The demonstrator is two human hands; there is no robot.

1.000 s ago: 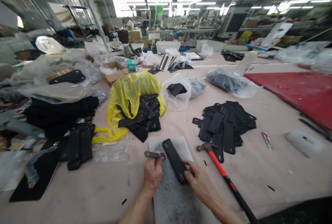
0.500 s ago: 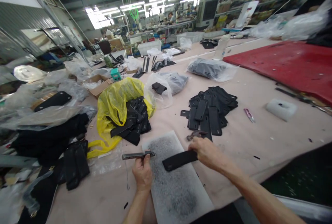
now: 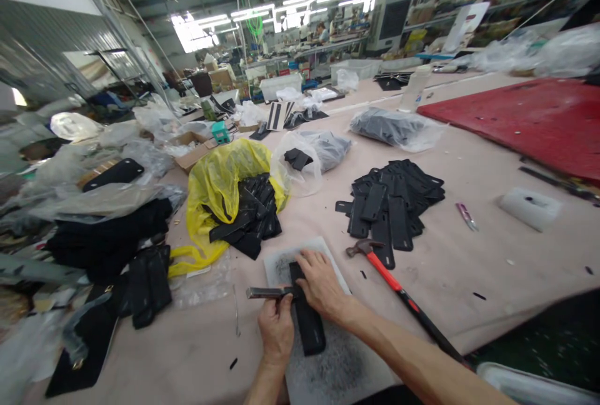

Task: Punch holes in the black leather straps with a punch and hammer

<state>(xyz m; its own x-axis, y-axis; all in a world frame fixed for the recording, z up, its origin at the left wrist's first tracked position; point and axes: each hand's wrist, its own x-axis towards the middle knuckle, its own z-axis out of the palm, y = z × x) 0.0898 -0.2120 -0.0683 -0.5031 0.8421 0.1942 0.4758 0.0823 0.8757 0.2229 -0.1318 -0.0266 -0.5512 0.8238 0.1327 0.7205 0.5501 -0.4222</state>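
A metal hand punch [image 3: 267,292], a short dark bar, is gripped in my left hand [image 3: 276,330], and its right end is at the left edge of a black strip [image 3: 310,327]. The strip lies lengthwise on a pale, speckled board [image 3: 337,355]. My right hand [image 3: 321,283] rests over the strip's far part, fingers toward its far end, holding it against the board. Right of the board a claw hammer [image 3: 385,270] with a red and black handle lies on the table. Beyond it is a heap of similar black strips [image 3: 394,199].
A yellow plastic bag [image 3: 210,180] spills black pieces at the left. Clear bags [image 3: 394,127] stand farther back. Pink-handled snips [image 3: 466,216] and a white foam roll [image 3: 529,208] lie at the right. A red sheet [image 3: 525,117] covers the far right.
My right hand has brought the black strip left and turned it lengthwise on the board. The left hand's punch now meets the strip. The hammer has come into fuller view.
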